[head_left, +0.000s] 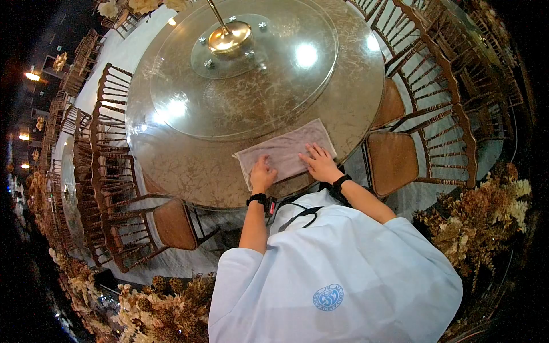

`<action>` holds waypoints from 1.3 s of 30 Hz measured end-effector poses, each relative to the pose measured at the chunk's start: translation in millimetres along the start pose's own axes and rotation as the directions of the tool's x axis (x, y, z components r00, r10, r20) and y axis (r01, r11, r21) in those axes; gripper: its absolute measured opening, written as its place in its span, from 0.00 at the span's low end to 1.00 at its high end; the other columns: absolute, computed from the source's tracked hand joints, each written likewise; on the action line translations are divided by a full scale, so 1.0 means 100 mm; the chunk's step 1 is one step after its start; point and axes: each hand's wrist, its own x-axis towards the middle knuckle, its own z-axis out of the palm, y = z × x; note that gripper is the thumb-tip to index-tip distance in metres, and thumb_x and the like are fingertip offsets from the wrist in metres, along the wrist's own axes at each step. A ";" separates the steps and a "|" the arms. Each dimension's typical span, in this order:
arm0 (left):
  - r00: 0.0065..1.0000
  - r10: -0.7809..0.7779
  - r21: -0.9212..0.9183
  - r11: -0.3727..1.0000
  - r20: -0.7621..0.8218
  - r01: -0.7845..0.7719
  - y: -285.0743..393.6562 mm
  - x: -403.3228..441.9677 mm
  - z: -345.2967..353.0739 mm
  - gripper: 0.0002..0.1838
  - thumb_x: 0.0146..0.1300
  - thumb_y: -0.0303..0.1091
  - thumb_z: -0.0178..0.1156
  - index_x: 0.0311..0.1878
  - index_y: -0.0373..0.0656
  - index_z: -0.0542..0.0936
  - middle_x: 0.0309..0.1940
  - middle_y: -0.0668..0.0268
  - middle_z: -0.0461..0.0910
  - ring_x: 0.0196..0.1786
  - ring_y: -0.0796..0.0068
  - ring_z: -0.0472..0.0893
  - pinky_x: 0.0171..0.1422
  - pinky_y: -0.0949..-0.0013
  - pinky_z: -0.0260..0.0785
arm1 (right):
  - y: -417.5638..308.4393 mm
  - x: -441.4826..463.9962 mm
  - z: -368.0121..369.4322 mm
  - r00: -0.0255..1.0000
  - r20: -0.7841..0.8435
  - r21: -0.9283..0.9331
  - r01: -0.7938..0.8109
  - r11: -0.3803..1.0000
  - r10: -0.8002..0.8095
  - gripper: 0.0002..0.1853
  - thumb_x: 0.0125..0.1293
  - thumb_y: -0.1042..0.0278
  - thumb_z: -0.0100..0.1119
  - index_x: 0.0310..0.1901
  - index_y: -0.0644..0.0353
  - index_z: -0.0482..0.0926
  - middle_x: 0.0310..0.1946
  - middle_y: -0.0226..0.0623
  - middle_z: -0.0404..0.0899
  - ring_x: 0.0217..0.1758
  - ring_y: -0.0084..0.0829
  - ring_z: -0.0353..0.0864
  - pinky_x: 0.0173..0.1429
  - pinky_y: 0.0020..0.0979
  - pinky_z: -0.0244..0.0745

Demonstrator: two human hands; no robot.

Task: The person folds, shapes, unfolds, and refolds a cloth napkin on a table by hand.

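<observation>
Cloth (286, 147), pale pinkish-grey and spread as a flat oblong, lies on the near part of the round surface (357, 100), a little right of its middle. From my end I see it set at a slant, its right end farther off than its left. My left grip (262, 174) rests on the cloth's left half, fingers bent, thumb and forefinger apart. My right grip (320, 164) lies on the right half, palm down with the fingers spread; neither one is clamped on anything. I have a dark band on each wrist, and a pale shirt (354, 251) fills the near side of my view.

Beyond the cloth, a clear turntable (257, 111) covers much of the surface and throws back bright spots of light. On its far part I make out a brass base (229, 39) with a rod rising from it. One brown-seated chair (392, 163) stands just right of the surface, another chair (176, 224) at the near left. Dried flowers (483, 226) crowd the near right.
</observation>
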 end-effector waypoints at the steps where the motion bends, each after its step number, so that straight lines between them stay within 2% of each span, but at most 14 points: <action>1: 1.000 0.000 -0.007 1.000 -0.001 0.000 0.00 0.00 0.00 0.31 0.43 0.38 0.62 0.56 0.53 0.71 0.32 0.62 0.77 0.42 0.56 0.76 0.48 0.55 0.69 | 0.00 0.00 0.00 1.000 -0.001 0.000 0.002 1.000 -0.002 0.29 0.56 0.64 0.58 0.62 0.39 0.68 0.69 0.38 0.57 0.71 0.45 0.54 0.67 0.49 0.56; 20: 0.999 -0.030 -0.013 0.999 0.013 0.030 0.00 0.01 0.00 0.31 0.44 0.37 0.62 0.57 0.52 0.71 0.35 0.62 0.78 0.43 0.57 0.77 0.48 0.55 0.69 | 0.00 0.01 -0.01 0.999 0.039 -0.004 -0.009 1.000 0.010 0.31 0.56 0.65 0.58 0.64 0.39 0.65 0.70 0.40 0.54 0.72 0.46 0.53 0.68 0.50 0.54; 22: 1.000 -0.014 -0.010 1.000 0.009 0.014 -0.03 0.02 0.02 0.31 0.43 0.37 0.62 0.57 0.52 0.71 0.35 0.62 0.77 0.43 0.57 0.77 0.49 0.55 0.69 | -0.01 0.01 -0.03 0.995 0.096 0.013 -0.034 0.999 0.033 0.31 0.59 0.65 0.55 0.66 0.38 0.63 0.71 0.39 0.52 0.73 0.46 0.49 0.70 0.50 0.50; 28: 1.000 0.016 0.006 1.000 -0.003 -0.016 -0.05 0.02 0.03 0.32 0.43 0.37 0.62 0.57 0.51 0.71 0.35 0.61 0.78 0.43 0.57 0.76 0.49 0.55 0.69 | -0.02 0.02 -0.05 0.991 0.124 0.017 -0.046 0.999 0.043 0.30 0.61 0.65 0.53 0.66 0.37 0.62 0.71 0.40 0.52 0.74 0.46 0.49 0.70 0.51 0.50; 35: 1.000 0.000 0.003 1.000 0.002 0.000 -0.07 0.04 0.05 0.32 0.43 0.38 0.62 0.57 0.53 0.70 0.35 0.62 0.78 0.43 0.58 0.76 0.48 0.56 0.70 | -0.03 0.02 -0.06 0.992 0.116 0.016 -0.046 0.999 0.044 0.30 0.60 0.65 0.54 0.66 0.37 0.63 0.71 0.40 0.52 0.73 0.46 0.49 0.70 0.50 0.51; 37: 1.000 -0.003 0.007 1.000 0.005 0.003 -0.08 0.05 0.06 0.32 0.43 0.38 0.62 0.57 0.53 0.70 0.35 0.62 0.78 0.44 0.58 0.77 0.48 0.56 0.70 | -0.02 0.01 -0.04 0.999 0.033 0.010 -0.022 1.000 0.021 0.30 0.56 0.65 0.57 0.63 0.40 0.66 0.69 0.40 0.55 0.71 0.46 0.53 0.68 0.50 0.54; 39: 1.000 -0.005 0.012 1.000 0.009 0.005 -0.07 0.05 0.05 0.32 0.43 0.38 0.63 0.57 0.53 0.70 0.36 0.62 0.78 0.44 0.58 0.77 0.48 0.56 0.70 | -0.02 0.01 -0.02 0.999 0.033 0.015 -0.026 1.000 0.025 0.30 0.56 0.65 0.57 0.63 0.39 0.66 0.69 0.40 0.55 0.71 0.46 0.53 0.69 0.50 0.53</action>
